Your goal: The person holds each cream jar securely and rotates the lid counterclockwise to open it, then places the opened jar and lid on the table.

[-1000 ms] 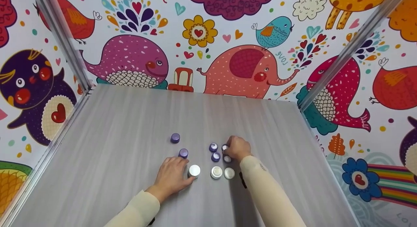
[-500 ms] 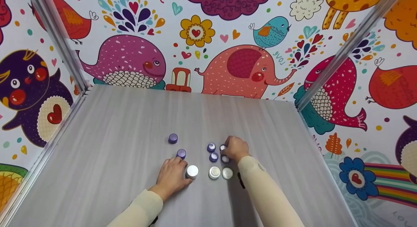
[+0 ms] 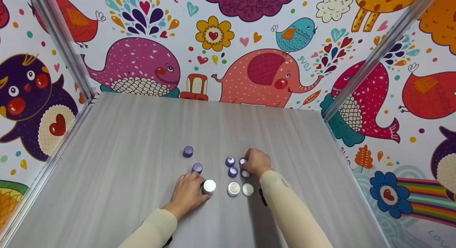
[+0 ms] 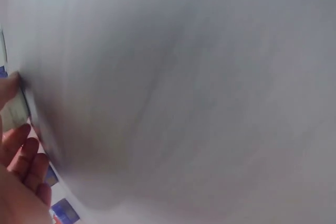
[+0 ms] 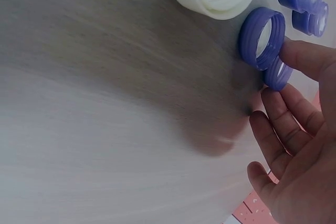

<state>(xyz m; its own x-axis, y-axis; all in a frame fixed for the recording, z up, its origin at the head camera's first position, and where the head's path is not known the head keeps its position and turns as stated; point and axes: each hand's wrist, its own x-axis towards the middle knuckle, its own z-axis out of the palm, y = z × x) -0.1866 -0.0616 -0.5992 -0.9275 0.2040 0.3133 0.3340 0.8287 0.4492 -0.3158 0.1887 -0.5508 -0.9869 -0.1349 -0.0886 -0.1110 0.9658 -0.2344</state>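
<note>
My left hand (image 3: 188, 191) grips a jar with a white lid (image 3: 209, 186) between thumb and fingers; in the left wrist view only part of this jar (image 4: 16, 113) shows. Just beyond those fingers stands a closed purple jar (image 3: 197, 168), and another purple jar (image 3: 188, 151) is farther back. My right hand (image 3: 258, 162) pinches the farther of two upturned purple caps (image 5: 279, 75). The nearer purple cap (image 5: 262, 39) lies right beside it. Left of the caps are two open purple jars (image 3: 230, 160) with white contents.
Closer to me stand an open white jar (image 3: 233, 188) and an upturned pale lid (image 3: 248, 189), side by side. Everything rests on a grey wood-grain table (image 3: 149, 134). Printed cartoon panels (image 3: 142, 66) and metal posts (image 3: 64, 45) border its back and sides.
</note>
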